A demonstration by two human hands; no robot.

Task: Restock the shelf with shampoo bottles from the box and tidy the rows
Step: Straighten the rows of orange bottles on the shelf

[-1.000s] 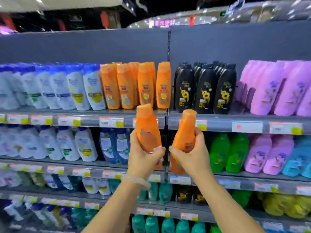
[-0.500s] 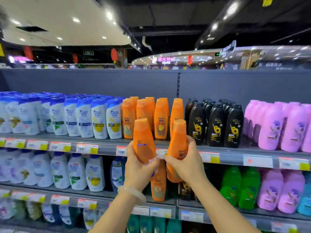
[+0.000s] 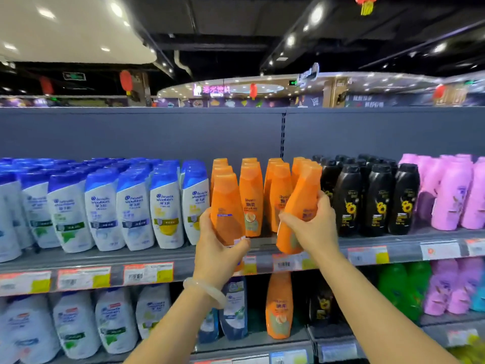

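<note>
My left hand [image 3: 219,252] grips an orange shampoo bottle [image 3: 225,203] by its lower part, upright, at the front of the leftmost orange row on the top shelf [image 3: 105,258]. My right hand [image 3: 313,228] grips a second orange bottle [image 3: 301,203], tilted with its cap leaning right, in front of the rightmost orange row. Between them stand further orange bottles [image 3: 252,195] in rows running back. The box is out of view.
White-and-blue bottles [image 3: 133,206] fill the top shelf to the left; black bottles [image 3: 375,198] and purple ones [image 3: 446,193] stand to the right. On the shelf below, a lone orange bottle [image 3: 278,308] stands among white, dark blue, green and purple bottles. Price tags line the shelf edges.
Both hands have risen with their orange bottles from below the top shelf's edge to its front rows. The view has tilted upward.
</note>
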